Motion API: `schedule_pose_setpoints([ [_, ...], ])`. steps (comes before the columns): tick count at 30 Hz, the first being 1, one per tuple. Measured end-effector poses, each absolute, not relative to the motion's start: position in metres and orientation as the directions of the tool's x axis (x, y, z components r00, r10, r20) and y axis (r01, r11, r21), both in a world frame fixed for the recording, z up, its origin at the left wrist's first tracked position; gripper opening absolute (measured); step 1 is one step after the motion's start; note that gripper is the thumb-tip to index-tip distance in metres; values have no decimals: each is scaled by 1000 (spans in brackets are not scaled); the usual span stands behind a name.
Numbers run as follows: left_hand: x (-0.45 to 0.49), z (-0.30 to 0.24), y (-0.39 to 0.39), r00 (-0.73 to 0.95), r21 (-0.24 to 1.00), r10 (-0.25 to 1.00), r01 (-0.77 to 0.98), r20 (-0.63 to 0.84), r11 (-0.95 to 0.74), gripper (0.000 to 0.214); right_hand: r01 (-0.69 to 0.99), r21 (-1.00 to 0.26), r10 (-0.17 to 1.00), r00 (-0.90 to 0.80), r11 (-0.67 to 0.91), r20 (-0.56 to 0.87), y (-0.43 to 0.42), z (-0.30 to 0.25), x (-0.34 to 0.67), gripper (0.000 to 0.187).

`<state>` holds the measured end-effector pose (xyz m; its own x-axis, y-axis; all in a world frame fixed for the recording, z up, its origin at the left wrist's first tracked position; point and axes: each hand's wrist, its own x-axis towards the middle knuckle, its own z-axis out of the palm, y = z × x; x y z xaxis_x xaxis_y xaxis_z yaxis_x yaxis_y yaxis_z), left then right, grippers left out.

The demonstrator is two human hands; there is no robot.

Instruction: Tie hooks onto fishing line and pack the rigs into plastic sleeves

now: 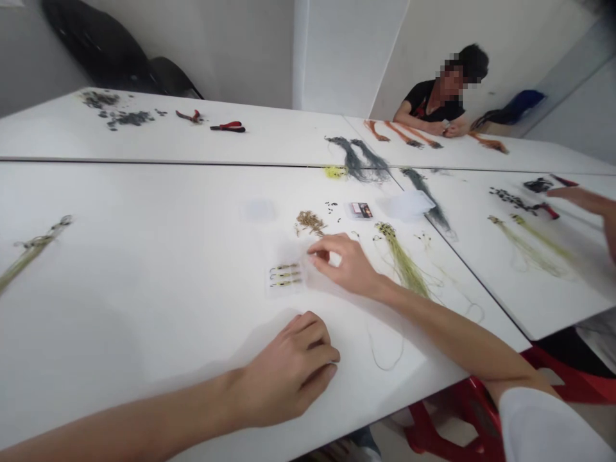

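Fishing hooks rigged on pale yellow-green line lie in rows inside a small clear plastic box (285, 290) on the white table. My right hand (344, 260) reaches in from the right, thumb and forefinger pinched at the see-through edge of this box's raised lid. Nearer to me, my left hand (298, 366) rests on the tabletop with its fingers loosely curled, and nothing shows in it. Behind the box is a pile of small brass-coloured pieces (310, 222). A bundle of yellow-green lines with hooks (404, 260) lies to the right of my right hand.
A printed card (360, 210), clear bags (409, 204) and dark line bundles (356, 157) lie farther back. Red-handled pliers (228, 127) are at the far left. Across the table sits a person (436, 106) near orange bundles; another person's hand (584, 200) reaches in at right.
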<state>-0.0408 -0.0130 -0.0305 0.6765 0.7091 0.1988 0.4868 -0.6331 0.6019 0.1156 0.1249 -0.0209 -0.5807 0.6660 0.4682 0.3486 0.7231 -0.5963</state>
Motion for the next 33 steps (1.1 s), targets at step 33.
schedule_pose_setpoints([
  [33, -33, -29, -10, 670, 622, 729, 512, 142, -592, 21, 834, -538, 978, -10, 123, 208, 232, -59, 284, 16],
])
